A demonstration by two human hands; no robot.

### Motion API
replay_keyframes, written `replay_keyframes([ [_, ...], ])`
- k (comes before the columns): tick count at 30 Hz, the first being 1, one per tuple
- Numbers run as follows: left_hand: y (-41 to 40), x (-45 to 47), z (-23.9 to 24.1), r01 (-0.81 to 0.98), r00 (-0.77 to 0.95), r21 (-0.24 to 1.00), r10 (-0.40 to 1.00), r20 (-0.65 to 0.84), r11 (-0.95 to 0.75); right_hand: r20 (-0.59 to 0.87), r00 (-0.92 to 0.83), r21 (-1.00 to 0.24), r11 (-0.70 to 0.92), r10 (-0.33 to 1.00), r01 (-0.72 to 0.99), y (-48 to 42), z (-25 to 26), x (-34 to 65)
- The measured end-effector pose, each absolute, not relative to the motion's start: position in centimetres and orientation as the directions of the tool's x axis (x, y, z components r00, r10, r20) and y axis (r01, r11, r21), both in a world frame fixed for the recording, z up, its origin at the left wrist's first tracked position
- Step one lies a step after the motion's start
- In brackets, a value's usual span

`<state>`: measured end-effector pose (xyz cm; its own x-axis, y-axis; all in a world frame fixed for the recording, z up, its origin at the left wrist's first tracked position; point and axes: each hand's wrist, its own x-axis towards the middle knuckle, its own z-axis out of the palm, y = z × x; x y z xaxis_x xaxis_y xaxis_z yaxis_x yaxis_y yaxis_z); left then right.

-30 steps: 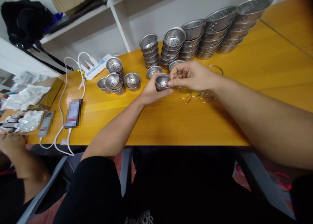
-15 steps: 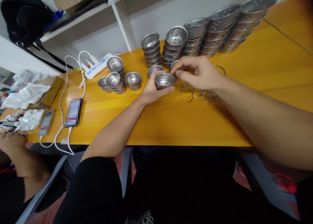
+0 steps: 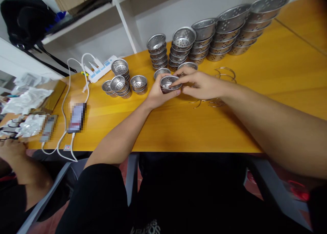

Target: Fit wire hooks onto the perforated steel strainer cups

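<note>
My left hand (image 3: pixel 157 95) is wrapped round a small perforated metal cup (image 3: pixel 165 81), thumb along its near side and fingers behind. The cup's mouth faces up, just above the table. From the right my right hand (image 3: pixel 200 85) reaches over the rim, its index finger stretched down inside the cup. Its thumb is apart from that finger, beside the cup's right side, and no held object shows. Behind the hands stand two more perforated cups, one at the left (image 3: pixel 161 72) and one partly covered at the right (image 3: pixel 191 66). Thin curved wires (image 3: pixel 217 103) lie by my right wrist.
Nested stacks of perforated cups (image 3: pixel 157 52) line the back, growing larger towards the large stack (image 3: pixel 249 33). Smaller cups (image 3: pixel 120 84) stand left, near a power strip (image 3: pixel 103 70) and a cabled phone (image 3: pixel 77 117). A co-worker's hand (image 3: pixel 12 149) is at far left.
My right hand has moved slightly left, and its index finger has gone from the cup's right rim to its inside. My left hand keeps its hold on the cup, almost unmoved.
</note>
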<state>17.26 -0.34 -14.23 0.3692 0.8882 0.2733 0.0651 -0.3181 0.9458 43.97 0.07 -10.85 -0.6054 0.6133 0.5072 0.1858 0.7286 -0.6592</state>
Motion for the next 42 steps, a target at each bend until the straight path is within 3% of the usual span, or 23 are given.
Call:
replay_keyframes([
  [9, -0.6, 17.2, -13.9, 0.084, 0.377, 0.947, 0.89, 0.257, -0.309, 0.54, -0.549, -0.671, 0.72, 0.637, 0.175, -0.2, -10.5, 43.9],
  [15, 0.6, 16.6, -15.9, 0.145, 0.405, 0.886, 0.844, 0.353, -0.44, 0.568, -0.487, -0.675, 0.714, 0.664, 0.187, -0.7, -9.8, 43.9],
  [19, -0.1, 16.1, -14.5, 0.307, 0.431, 0.74, 0.781, 0.453, -0.599, 0.62, -0.338, -0.656, 0.704, 0.708, 0.271, -1.2, -9.2, 44.1],
  [22, -1.5, 15.4, -11.0, 0.521, 0.45, 0.511, 0.729, 0.515, -0.683, 0.628, -0.241, -0.642, 0.668, 0.74, 0.377, -1.3, -8.7, 44.3],
  [24, -2.1, 14.5, -8.3, 0.618, 0.404, 0.418, 0.725, 0.558, -0.666, 0.624, -0.224, -0.632, 0.652, 0.749, 0.419, -1.3, -8.5, 44.4],
  [27, -2.0, 12.3, -5.3, 0.717, 0.294, 0.376, 0.743, 0.601, -0.588, 0.594, -0.237, -0.616, 0.624, 0.769, 0.481, -1.4, -8.1, 44.4],
  [33, 0.6, 6.7, -4.4, 0.833, 0.197, 0.337, 0.804, 0.561, -0.439, 0.441, -0.256, -0.53, 0.48, 0.86, 0.699, -2.4, -6.6, 43.7],
  [38, 0.3, 5.8, -4.2, 0.859, 0.131, 0.374, 0.856, 0.5, -0.35, 0.449, -0.282, -0.538, 0.508, 0.848, 0.673, -2.7, -6.3, 43.4],
  [42, -1.6, 7.6, -3.0, 0.906, 0.096, 0.326, 0.881, 0.463, -0.27, 0.42, -0.301, -0.516, 0.498, 0.856, 0.697, -2.8, -6.3, 43.2],
])
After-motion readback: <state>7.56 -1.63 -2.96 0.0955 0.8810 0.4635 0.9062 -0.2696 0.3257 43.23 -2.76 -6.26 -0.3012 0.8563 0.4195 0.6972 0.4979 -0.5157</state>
